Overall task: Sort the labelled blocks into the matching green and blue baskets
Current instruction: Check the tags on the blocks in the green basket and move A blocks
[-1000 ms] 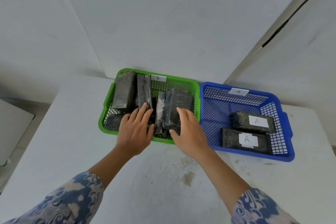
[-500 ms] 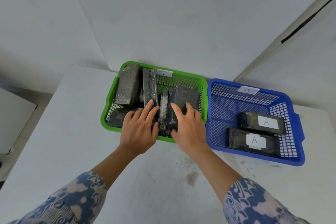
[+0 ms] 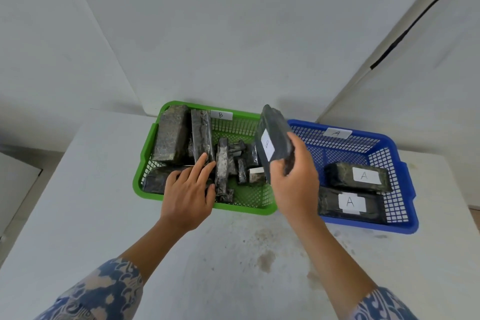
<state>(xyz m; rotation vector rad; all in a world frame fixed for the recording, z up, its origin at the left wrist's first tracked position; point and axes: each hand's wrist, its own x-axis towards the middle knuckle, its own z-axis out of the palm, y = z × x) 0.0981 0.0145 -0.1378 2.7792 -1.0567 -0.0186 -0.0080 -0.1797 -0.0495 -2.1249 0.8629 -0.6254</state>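
A green basket (image 3: 145, 148) tagged B holds several dark wrapped blocks, among them a large one (image 3: 171, 136) at its left. Beside it on the right, a blue basket (image 3: 400, 182) tagged A holds two blocks labelled A (image 3: 359, 176) (image 3: 350, 204). My right hand (image 3: 294, 184) grips a dark block (image 3: 274, 141) lifted above the green basket's right side, its white label facing me. My left hand (image 3: 188, 189) rests with straight fingers on blocks at the green basket's front left.
Both baskets stand on a white table (image 3: 78, 215) with brown stains in front of them. White walls rise close behind the baskets. A dark cable (image 3: 415, 21) runs up the right wall.
My right hand has lifted a block out of the green basket and turned it so its label shows. The left hand stays on the blocks.
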